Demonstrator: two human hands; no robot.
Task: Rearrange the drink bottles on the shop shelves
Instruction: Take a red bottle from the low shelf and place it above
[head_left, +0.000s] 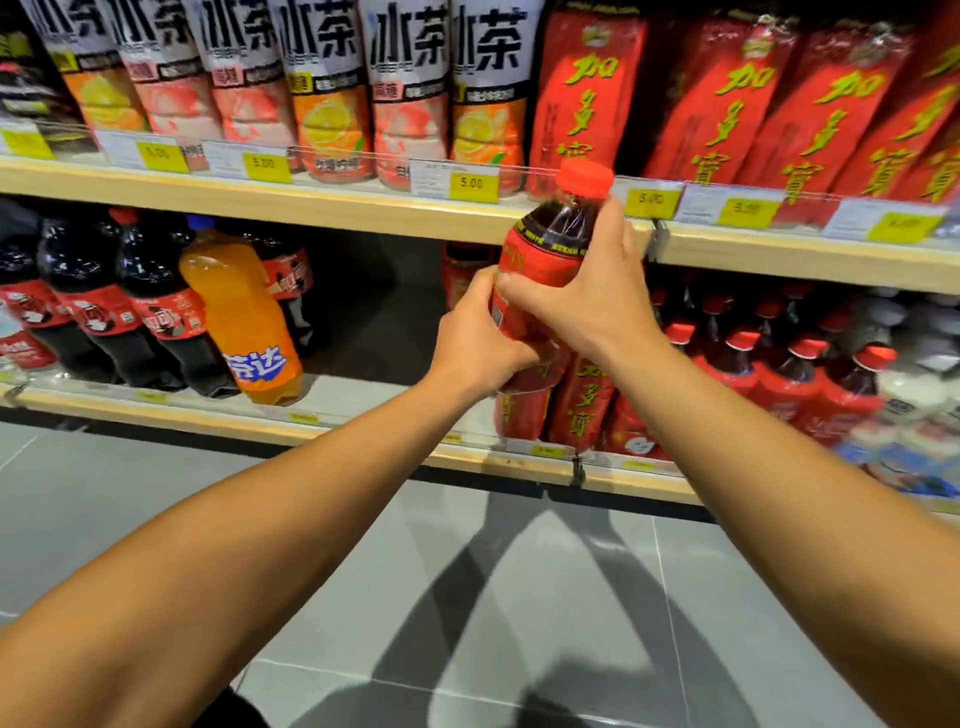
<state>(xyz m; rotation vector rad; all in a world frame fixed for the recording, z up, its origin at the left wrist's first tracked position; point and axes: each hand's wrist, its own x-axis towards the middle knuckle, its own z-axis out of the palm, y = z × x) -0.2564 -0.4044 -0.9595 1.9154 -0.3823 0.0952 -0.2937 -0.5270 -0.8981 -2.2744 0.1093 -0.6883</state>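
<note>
Head camera looks down along two bare forearms reaching toward shop shelves. Both hands hold one red-labelled bottle (550, 260) with a red cap and dark drink inside, raised in front of the edge of the upper shelf (363, 208), tilted a little to the right. The left hand (478, 338) has its grip wrapped around the bottle's lower part from the left; the right hand (597, 291) has its grip clamped on the label from the right, thumb across the front. Just below and behind it, more red-labelled bottles (779, 374) stand on the lower shelf (322, 421). At the left of that shelf an orange soda bottle (244, 317) leans against dark cola bottles (104, 306). Yellow price tags (471, 184) line the upper shelf's edge, under tea bottles (332, 88). Grey floor tiles (156, 493) lie beneath.
</note>
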